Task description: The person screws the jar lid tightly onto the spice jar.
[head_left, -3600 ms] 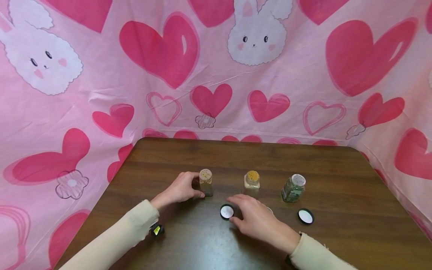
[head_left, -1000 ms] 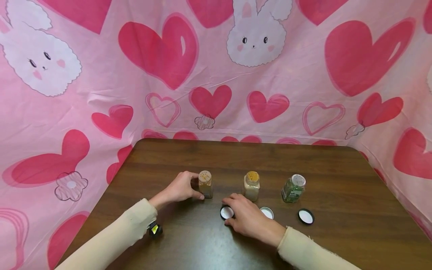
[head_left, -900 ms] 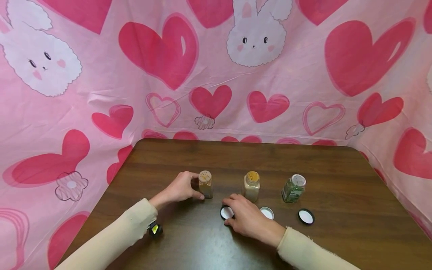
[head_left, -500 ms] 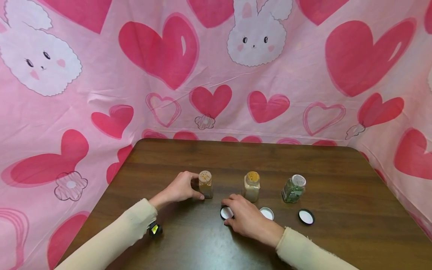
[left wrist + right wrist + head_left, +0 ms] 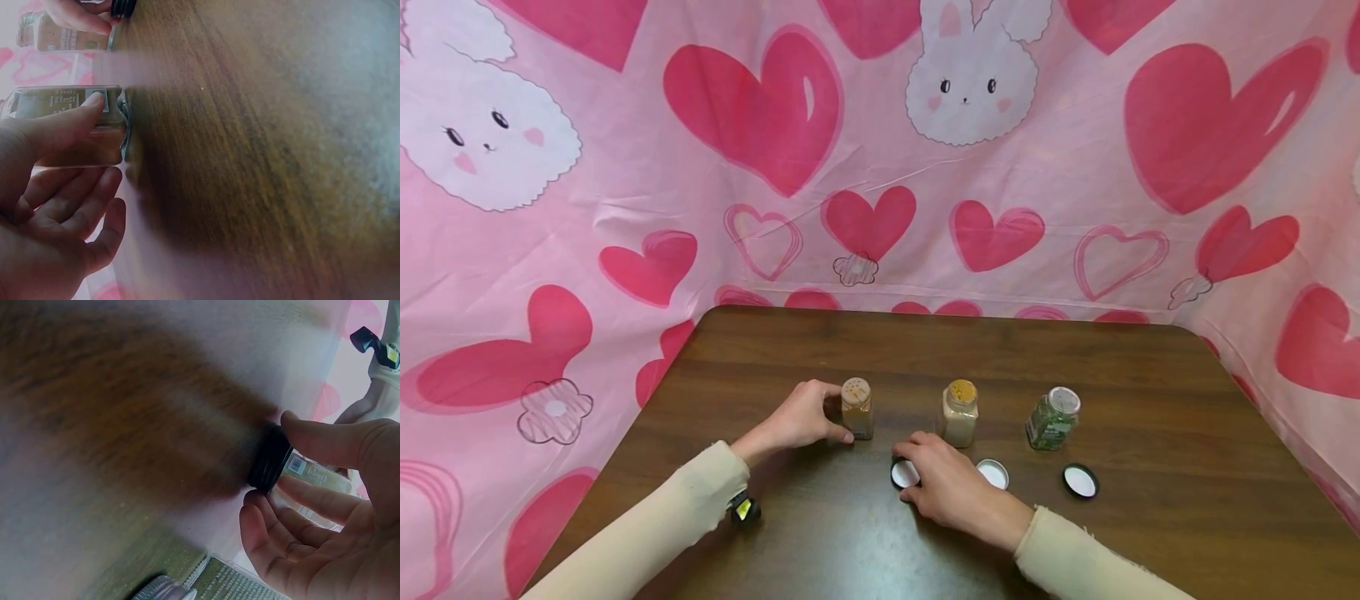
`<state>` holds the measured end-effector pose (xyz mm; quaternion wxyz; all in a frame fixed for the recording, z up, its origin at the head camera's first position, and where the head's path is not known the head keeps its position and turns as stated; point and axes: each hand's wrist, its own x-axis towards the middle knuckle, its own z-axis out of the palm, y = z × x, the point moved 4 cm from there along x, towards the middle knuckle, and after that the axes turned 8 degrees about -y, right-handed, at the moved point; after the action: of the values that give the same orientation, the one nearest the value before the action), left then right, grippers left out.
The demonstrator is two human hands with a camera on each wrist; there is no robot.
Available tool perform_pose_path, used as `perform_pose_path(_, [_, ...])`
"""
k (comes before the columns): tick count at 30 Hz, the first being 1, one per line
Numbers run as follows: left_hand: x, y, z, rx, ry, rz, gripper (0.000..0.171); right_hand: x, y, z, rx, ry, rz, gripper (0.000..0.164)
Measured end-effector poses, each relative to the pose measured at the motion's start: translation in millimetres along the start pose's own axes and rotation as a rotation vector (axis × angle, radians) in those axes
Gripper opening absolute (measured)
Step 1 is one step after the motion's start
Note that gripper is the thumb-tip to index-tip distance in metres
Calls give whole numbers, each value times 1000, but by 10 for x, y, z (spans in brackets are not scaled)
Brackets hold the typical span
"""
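Note:
In the head view my left hand [image 5: 801, 417] grips a clear spice jar [image 5: 857, 410] of brown powder, which stands upright with its perforated shaker top bare. The left wrist view has the thumb lying along the jar [image 5: 75, 103] and the fingers on its other side. My right hand [image 5: 955, 483] pinches a black jar lid [image 5: 905, 473] by its rim, white inner face up, low at the table. Thumb and fingertips sit on opposite edges of the lid [image 5: 271, 459] in the right wrist view.
Behind the right hand stands a jar of pale powder [image 5: 959, 417] with a yellow-dusted top. Farther right is a jar of green herbs [image 5: 1052, 421]. Two more upturned lids, one pale [image 5: 993, 474] and one black [image 5: 1080, 482], lie on the wooden table [image 5: 820, 533]. Pink heart-print cloth surrounds it.
Since the oldest frame my right hand has shifted left and closed its fingers on the black lid, uncovering the pale lid. My left hand has stayed on its jar.

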<state>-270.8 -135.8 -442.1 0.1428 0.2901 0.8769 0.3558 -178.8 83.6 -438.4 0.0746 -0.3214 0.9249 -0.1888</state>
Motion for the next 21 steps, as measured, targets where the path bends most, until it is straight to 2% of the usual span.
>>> perform_pose_path(8, [5,-1,11,-7,6,-10,47,-41,-9,0,-17,29,-11,50])
perform_pose_path(21, [2,2,22,-43,14,-5,47,-35,-11,12,-11,22,-3,48])
